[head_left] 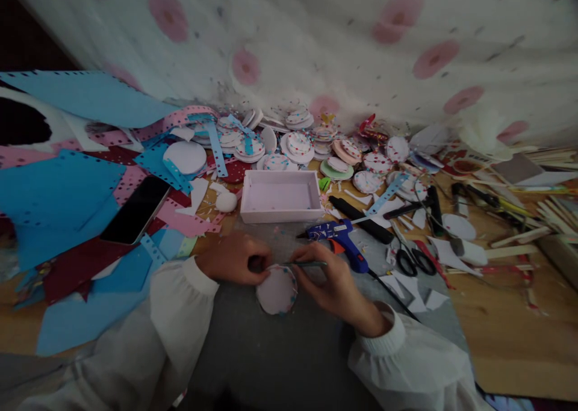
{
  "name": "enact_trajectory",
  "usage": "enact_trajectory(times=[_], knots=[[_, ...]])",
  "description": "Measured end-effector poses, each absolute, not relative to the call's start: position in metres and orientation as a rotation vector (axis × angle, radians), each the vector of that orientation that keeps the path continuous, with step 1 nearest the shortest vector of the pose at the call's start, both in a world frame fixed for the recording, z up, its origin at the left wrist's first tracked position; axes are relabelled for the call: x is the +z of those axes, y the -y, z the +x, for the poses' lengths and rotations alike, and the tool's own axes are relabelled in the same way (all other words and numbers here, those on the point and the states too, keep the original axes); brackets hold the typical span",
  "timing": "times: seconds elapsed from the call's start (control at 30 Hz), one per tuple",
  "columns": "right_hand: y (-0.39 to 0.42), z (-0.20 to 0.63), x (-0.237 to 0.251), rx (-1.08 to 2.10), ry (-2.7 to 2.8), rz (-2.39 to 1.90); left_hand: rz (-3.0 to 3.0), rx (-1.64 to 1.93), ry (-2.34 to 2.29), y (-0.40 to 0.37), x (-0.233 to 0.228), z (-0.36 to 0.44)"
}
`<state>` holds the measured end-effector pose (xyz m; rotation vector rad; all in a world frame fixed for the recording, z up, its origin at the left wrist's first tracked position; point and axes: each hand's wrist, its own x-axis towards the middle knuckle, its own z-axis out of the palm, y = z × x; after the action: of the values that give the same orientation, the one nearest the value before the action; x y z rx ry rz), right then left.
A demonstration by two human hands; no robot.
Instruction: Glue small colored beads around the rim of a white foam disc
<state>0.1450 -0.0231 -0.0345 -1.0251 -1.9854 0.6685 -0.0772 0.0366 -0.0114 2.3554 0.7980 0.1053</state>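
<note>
A round white disc (276,292) with small red and blue beads along its edge lies on the grey mat in front of me. My left hand (237,258) pinches near the disc's upper left edge, thumb and fingertips together. Between the fingers of my right hand (329,283) is a slim dark stick-like tool (311,263), its tip pointing left at the top of the disc. Whether that tool has one or two prongs is too small to tell. Just beyond both hands stands a shallow white box (280,215), with a few tiny specks inside.
A blue glue gun (345,237) and black scissors (416,259) lie to the right. Several beaded round pieces (298,146) are heaped behind the box. Coloured sheets (58,188) and a phone (136,210) cover the left; wooden sticks (555,218) lie far right.
</note>
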Motion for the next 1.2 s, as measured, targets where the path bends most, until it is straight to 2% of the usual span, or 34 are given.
enact_trajectory(times=[0.13,0.27,0.43,0.6,0.77,0.97,1.2], knots=[[0.023,0.144,-0.035,0.670,1.984,-0.995,2.356,0.119,-0.795,-0.037,-0.013,-0.078],[0.017,0.146,-0.036,0.507,1.815,-1.038,2.272,0.221,-0.817,-0.038,-0.014,-0.078],[0.006,0.146,-0.043,0.327,1.794,-1.128,1.852,0.524,-1.167,-0.042,-0.017,-0.075],[0.001,0.140,-0.048,0.167,1.876,-1.260,1.532,0.764,-1.169,-0.044,-0.026,-0.074],[0.001,0.140,-0.045,0.142,1.812,-1.209,1.579,0.733,-1.149,-0.043,-0.026,-0.074],[0.010,0.140,-0.035,0.321,1.610,-1.111,1.712,0.674,-1.148,-0.041,-0.023,-0.073],[0.016,0.136,-0.029,0.356,1.605,-1.006,1.643,0.624,-1.144,-0.034,-0.017,-0.066]])
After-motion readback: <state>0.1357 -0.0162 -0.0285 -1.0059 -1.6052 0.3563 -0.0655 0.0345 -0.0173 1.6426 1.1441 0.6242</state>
